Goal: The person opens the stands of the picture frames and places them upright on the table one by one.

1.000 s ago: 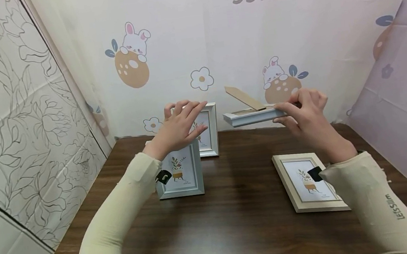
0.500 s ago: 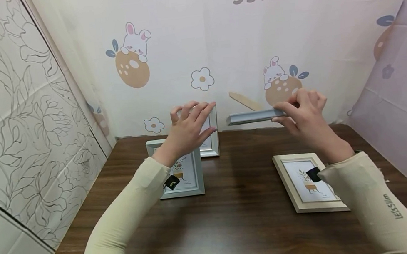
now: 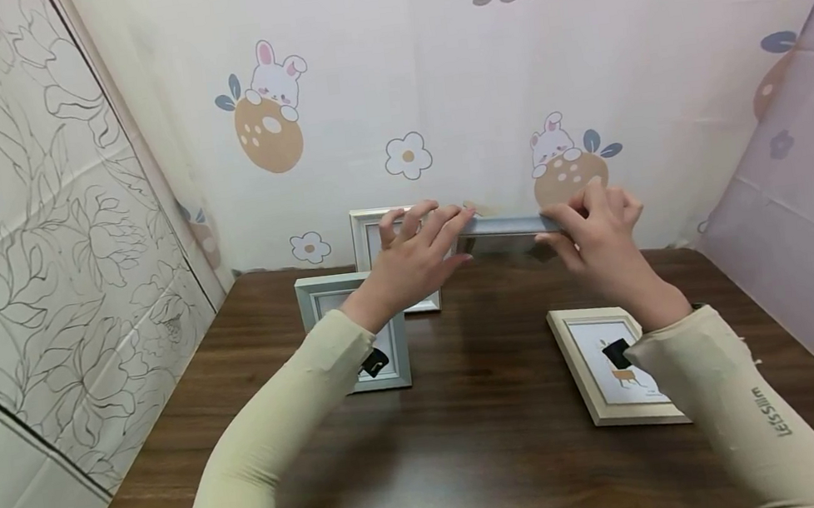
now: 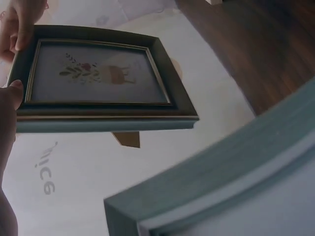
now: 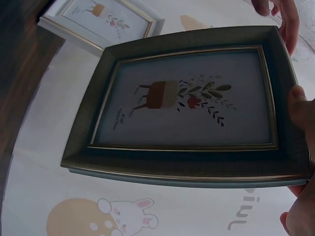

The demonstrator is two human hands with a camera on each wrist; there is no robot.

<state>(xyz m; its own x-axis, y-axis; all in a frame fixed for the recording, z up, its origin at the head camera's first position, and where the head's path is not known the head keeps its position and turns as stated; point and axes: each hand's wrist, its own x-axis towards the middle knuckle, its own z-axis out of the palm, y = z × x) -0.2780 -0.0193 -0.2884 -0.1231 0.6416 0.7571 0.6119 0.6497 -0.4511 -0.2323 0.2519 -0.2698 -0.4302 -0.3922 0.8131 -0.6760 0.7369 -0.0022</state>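
My right hand pinches one end of a blue-grey picture frame with a gold inner line, held nearly level above the table. From below, in the right wrist view, its potted-plant print shows, with the right thumb on the border. A bit of its tan stand shows behind it in the left wrist view. My left hand reaches over from the left, fingers extended, fingertips right at the frame's other end. In the head view the left thumb hangs lower, apart from the fingers.
A grey-green frame stands at front left, partly behind the left forearm. Behind it stands a silver-white frame. A cream frame lies tilted at right under the right forearm. A printed curtain backs the brown table.
My left hand has moved right to the end of the held frame. The frame has turned edge-on in the head view and its stand has dropped mostly out of sight.
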